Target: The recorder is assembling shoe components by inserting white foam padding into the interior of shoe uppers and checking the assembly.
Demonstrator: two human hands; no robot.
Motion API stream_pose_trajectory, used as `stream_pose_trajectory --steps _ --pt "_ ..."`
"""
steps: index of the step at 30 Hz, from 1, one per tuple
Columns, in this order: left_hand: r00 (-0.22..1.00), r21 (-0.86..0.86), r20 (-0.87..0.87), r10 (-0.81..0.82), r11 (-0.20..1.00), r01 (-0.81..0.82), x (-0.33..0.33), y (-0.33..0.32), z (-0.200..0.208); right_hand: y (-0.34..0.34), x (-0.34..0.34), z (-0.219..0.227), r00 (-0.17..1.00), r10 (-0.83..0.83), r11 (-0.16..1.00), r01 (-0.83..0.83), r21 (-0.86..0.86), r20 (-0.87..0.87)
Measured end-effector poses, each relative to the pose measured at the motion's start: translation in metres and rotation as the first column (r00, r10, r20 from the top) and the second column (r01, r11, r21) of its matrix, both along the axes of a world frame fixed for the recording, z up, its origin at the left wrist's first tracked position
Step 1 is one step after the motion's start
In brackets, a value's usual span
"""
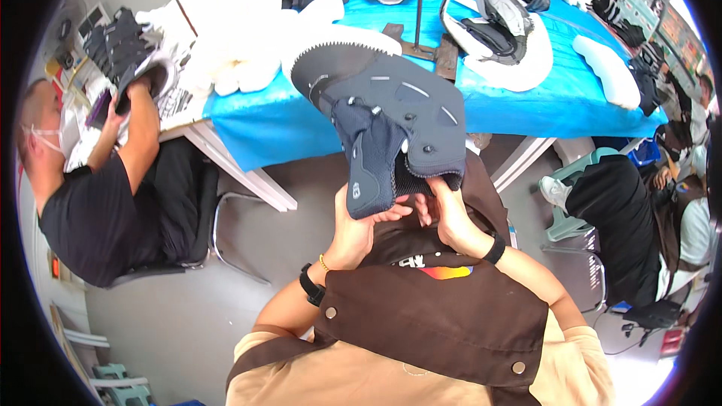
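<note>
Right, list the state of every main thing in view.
Dark shoe: held up, toe pointing away.
Left grip: closed on the shoe's near end.
Right grip: closed at the shoe's opening.
Blue cover: spread out, front hanging down.
Brown apron: worn.
Metal rod: standing upright.
Co-worker at left: seated.

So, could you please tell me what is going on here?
The person's left hand and right hand hold a dark shoe near its opening, toe pointing away, in front of a blue-covered table. At the left, a seated co-worker handles another piece.
</note>
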State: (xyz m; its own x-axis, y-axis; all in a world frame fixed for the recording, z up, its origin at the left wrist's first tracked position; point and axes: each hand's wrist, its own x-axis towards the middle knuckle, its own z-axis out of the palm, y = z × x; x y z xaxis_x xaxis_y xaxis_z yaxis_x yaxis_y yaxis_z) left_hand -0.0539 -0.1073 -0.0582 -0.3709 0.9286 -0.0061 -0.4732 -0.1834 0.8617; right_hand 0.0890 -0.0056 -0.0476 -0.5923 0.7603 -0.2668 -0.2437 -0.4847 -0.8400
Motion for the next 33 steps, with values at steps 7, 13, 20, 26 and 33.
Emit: stream_pose_trajectory --steps 7,13,20,26,33 --pt "0.982 -0.278 0.140 -0.131 0.946 0.166 -0.014 0.011 -0.020 0.000 0.008 0.012 0.993 0.053 0.983 -0.071 0.170 0.108" --pt "0.878 0.088 0.457 -0.142 0.990 0.114 0.011 0.026 -0.017 0.004 0.010 0.007 0.935 0.202 0.940 -0.269 -0.209 -0.293" --pt "0.639 0.380 0.553 -0.535 0.844 0.378 0.004 0.033 -0.035 -0.009 0.012 0.046 0.940 0.053 0.864 -0.212 -0.457 -0.336" --pt "0.768 0.228 0.390 -0.507 0.862 0.453 0.001 0.024 -0.036 0.003 0.024 0.022 0.958 0.110 0.969 -0.162 -0.184 -0.263" --pt "0.889 0.133 -0.019 -0.458 0.880 0.456 -0.018 -0.008 -0.035 -0.004 0.032 0.021 0.939 0.297 0.949 -0.310 -0.056 -0.173"
